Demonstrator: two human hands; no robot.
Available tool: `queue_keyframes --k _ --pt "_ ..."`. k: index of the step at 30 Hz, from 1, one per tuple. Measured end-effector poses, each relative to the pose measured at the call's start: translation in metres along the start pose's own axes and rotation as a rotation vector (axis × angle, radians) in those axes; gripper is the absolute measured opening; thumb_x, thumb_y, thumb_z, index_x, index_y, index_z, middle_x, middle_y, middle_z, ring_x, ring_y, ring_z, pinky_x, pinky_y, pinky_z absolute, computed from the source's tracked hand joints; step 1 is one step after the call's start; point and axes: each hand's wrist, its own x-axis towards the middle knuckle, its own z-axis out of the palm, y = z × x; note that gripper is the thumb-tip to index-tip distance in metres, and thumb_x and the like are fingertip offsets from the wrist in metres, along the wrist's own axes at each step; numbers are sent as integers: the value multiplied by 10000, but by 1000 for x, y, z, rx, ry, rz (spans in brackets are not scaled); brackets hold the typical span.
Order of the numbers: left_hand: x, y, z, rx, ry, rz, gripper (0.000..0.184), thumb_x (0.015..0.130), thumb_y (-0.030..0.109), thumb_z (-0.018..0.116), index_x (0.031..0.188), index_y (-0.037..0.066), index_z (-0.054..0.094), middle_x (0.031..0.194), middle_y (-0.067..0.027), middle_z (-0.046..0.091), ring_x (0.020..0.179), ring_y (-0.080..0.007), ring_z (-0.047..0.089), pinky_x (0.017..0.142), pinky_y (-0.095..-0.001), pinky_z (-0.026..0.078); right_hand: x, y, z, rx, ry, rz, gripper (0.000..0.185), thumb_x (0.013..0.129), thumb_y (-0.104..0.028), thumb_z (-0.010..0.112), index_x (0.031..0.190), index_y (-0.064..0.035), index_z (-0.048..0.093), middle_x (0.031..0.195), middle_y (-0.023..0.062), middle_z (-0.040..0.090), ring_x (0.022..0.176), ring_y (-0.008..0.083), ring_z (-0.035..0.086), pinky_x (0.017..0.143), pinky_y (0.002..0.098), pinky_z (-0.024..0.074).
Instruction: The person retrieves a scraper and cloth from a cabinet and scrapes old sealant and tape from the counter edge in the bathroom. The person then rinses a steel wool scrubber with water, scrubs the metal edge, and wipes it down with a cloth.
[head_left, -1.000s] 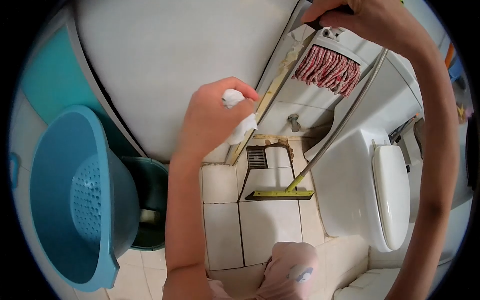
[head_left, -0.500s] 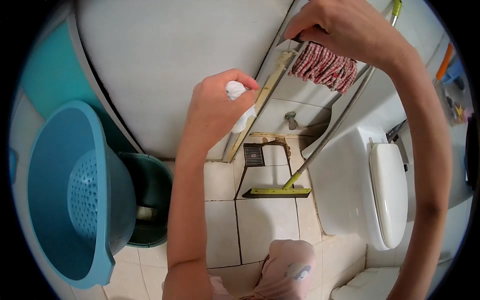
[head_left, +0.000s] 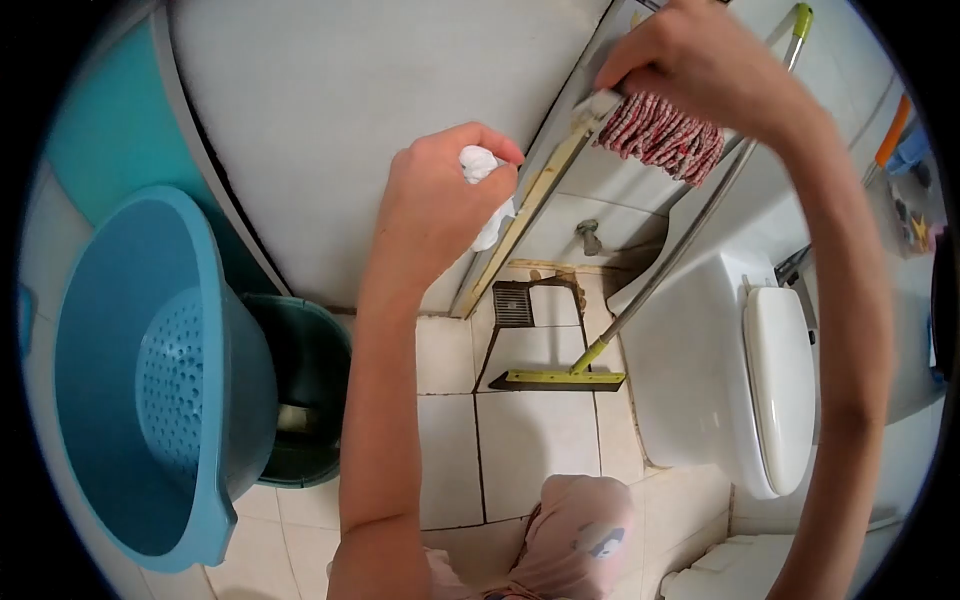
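My left hand [head_left: 435, 200] is closed around a crumpled white tissue or cloth [head_left: 490, 235], in front of the large white panel [head_left: 370, 120]. Higher up, my right hand [head_left: 690, 75] has its fingers pinched at the edge of the panel's frame [head_left: 545, 185]. A small pale piece [head_left: 600, 103] shows just below those fingertips; whether they grip it is unclear. Right under that hand hangs a red-and-white string mop head [head_left: 665, 135], partly covered by it.
A green squeegee [head_left: 560, 380] stands on the tiled floor near a drain grate [head_left: 513, 303], its pole leaning up rightward. The white toilet [head_left: 690, 370] is at right. A blue tub [head_left: 140, 300] and dark green bin [head_left: 310, 360] are at left. A tap [head_left: 588, 238] juts from the wall.
My right hand has shifted slightly right and down along the frame edge, and a pale piece now shows below its fingers. My left hand keeps the white tissue or cloth. The view has shifted slightly.
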Motion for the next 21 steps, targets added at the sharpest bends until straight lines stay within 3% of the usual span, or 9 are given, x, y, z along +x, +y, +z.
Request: queue_keyframes --k 4,8,10,11,14,15,18,20,21 --pt "3 -10 11 29 -7 51 149 750 111 618 864 24 660 681 -57 630 590 -119 567 559 -259 462 1 1 9 -14 -19 -18 145 780 -124 597 871 -114 709 700 97 660 626 242 636 567 353 488" --pt "6 -16 19 77 -8 83 147 754 99 624 876 24 661 675 -45 622 600 -91 557 555 -248 460 -2 21 8 59 32 -29 199 798 -99 617 966 -136 719 829 52 705 679 189 654 621 320 506" --pt "7 -14 23 96 -16 52 155 750 103 624 877 22 662 677 -57 625 602 -105 564 564 -258 462 2 16 33 29 149 -160 162 782 -100 639 922 -124 718 834 53 693 739 203 650 668 313 509" --pt "6 -14 24 107 -18 33 159 748 106 625 878 22 663 677 -63 626 603 -111 567 568 -263 464 1 4 43 -22 164 -146 151 730 -90 637 857 -114 715 748 74 666 698 246 621 646 342 493" --pt "6 -16 23 190 25 59 187 737 123 628 886 16 665 681 -89 628 610 -138 576 581 -279 466 -3 -11 34 -20 112 -50 148 735 -87 624 850 -116 713 722 86 653 686 246 618 633 345 488" --pt "5 -17 24 189 33 47 195 733 128 629 891 21 668 686 -97 629 610 -153 579 587 -287 467 -4 -6 34 -2 221 -98 136 730 -76 622 831 -109 708 700 82 642 681 247 616 619 353 480" --pt "6 -18 26 217 57 32 200 725 131 630 896 40 677 713 -118 638 631 -216 592 612 -326 473 -1 -4 54 89 55 51 132 726 -71 622 826 -103 702 695 75 640 680 251 614 615 356 479" --pt "7 -19 31 264 66 34 184 720 113 629 887 61 684 751 -127 648 672 -287 602 641 -372 479 -2 -6 73 -59 127 -67 164 721 -38 595 826 -99 704 665 88 628 683 263 624 604 358 486" --pt "7 -20 33 296 81 57 192 719 125 633 893 62 686 745 -127 647 660 -273 600 639 -360 479 -6 -8 77 -57 171 -89 203 710 -13 573 828 -101 712 632 102 613 678 278 629 596 367 492"
